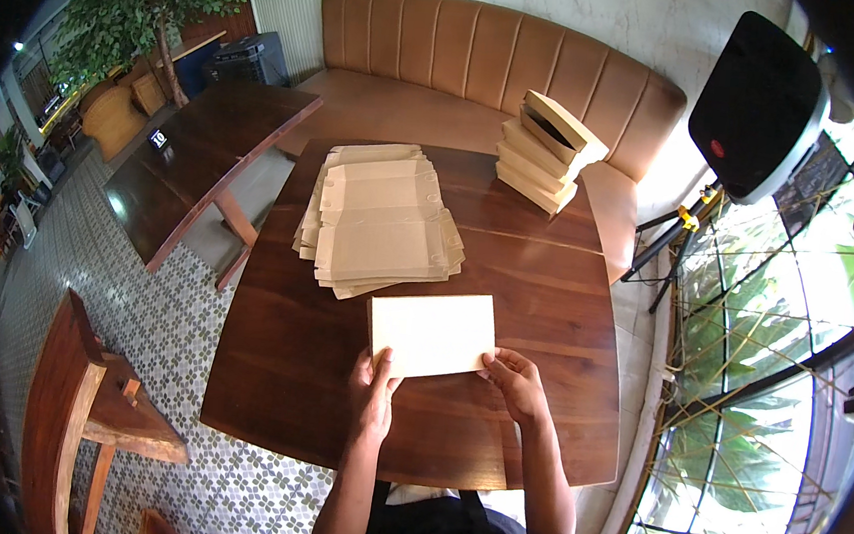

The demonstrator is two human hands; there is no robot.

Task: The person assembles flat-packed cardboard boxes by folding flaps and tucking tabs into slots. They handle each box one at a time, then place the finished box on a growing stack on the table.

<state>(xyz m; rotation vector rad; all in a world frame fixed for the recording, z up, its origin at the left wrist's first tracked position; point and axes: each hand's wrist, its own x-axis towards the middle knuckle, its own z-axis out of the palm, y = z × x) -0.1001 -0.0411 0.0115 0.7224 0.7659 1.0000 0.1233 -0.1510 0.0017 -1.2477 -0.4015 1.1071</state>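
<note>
Between my two hands I hold a flat rectangular cardboard box (432,333), pale on its upper face, above the near part of the wooden table. My left hand (374,388) grips its lower left corner, thumb on top. At the lower right corner my right hand (515,379) pinches the edge, thumb on the face; the fingers underneath are partly hidden. Just beyond the box lies a stack of flat, unfolded cardboard blanks (381,218) with cut flaps. Farther right stands a leaning pile of folded cardboard boxes (546,156), the top one tilted.
The dark wooden table (543,316) has a curved brown bench (494,56) behind it. A second table (215,150) stands to the left, a wooden chair (65,399) at the near left. A black speaker (756,107) on a tripod and a window (758,394) are at right.
</note>
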